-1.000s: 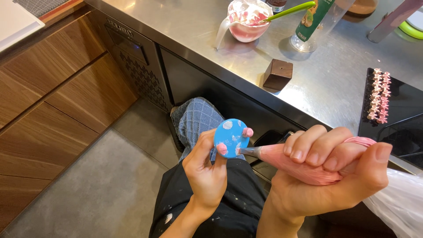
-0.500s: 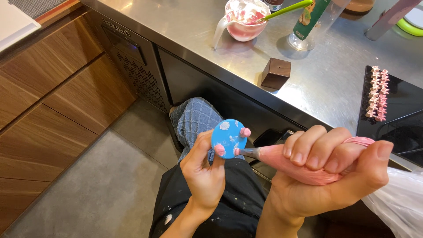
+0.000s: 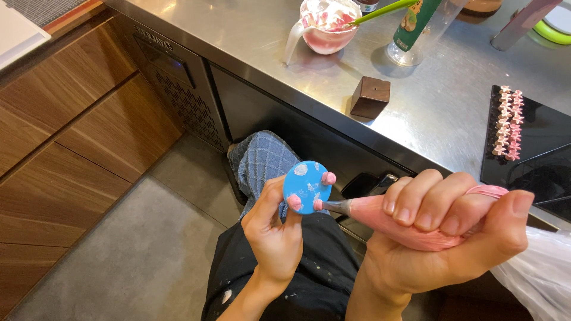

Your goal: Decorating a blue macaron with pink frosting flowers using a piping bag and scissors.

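Observation:
My left hand (image 3: 275,232) holds the stem under a small round blue disc (image 3: 306,186), tilted toward me. Three small pink icing blobs sit on the disc's edge, along with pale smears. My right hand (image 3: 443,235) grips a pink-filled piping bag (image 3: 397,221) lengthwise. The bag's metal tip (image 3: 333,205) touches the lower right edge of the disc, where a pink blob sits. Both hands are held low over my lap, in front of the steel counter.
On the steel counter (image 3: 267,41) stand a small brown wooden block (image 3: 370,97), a bowl of pink icing (image 3: 329,24) and a clear glass (image 3: 416,35). A black tray (image 3: 535,154) at the right carries rows of small pink icing flowers (image 3: 507,122). Wooden cabinets stand left.
The blue disc has turned slightly in my left hand. A fresh pink blob sits at the tip where the bag touches the disc. The hands have hardly shifted.

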